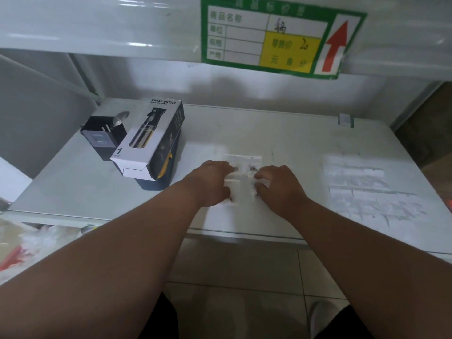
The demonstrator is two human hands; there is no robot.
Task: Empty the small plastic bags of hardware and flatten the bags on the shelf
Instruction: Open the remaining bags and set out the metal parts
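Note:
A small clear plastic bag lies on the white shelf, with dark bits of hardware showing inside it between my hands. My left hand is on the bag's left side with fingers curled onto the plastic. My right hand is on its right side, fingertips curled onto the plastic too. The lower part of the bag is hidden under my hands. Motion blur keeps me from telling whether the fingers pinch the bag or only press it.
Several flattened clear bags lie in rows on the right of the shelf. A spray bottle box rests on a dark box at the left, beside a dark holder with a spoon. A price label hangs above.

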